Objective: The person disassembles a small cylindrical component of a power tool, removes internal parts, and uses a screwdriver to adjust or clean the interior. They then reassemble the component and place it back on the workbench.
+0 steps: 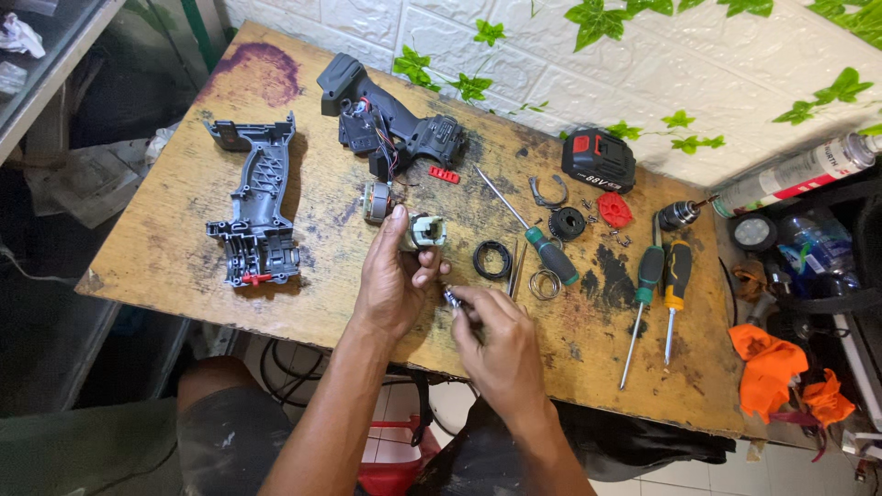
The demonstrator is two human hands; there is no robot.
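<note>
While held, gearbox (426, 231) axis rightward

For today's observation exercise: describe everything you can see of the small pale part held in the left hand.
The small pale part is a blocky, light grey-green housing, plastic by its look, with a darker opening on its top face. The left hand pinches it between thumb and fingers, just above the worn wooden table. It sits right of the motor. The right hand holds a tiny metal piece below it, apart.

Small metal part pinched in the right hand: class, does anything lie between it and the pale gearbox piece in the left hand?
Nothing visible does. The small metal part in the right hand sits just below the pale gearbox piece in the left hand, with only open air between.
</note>
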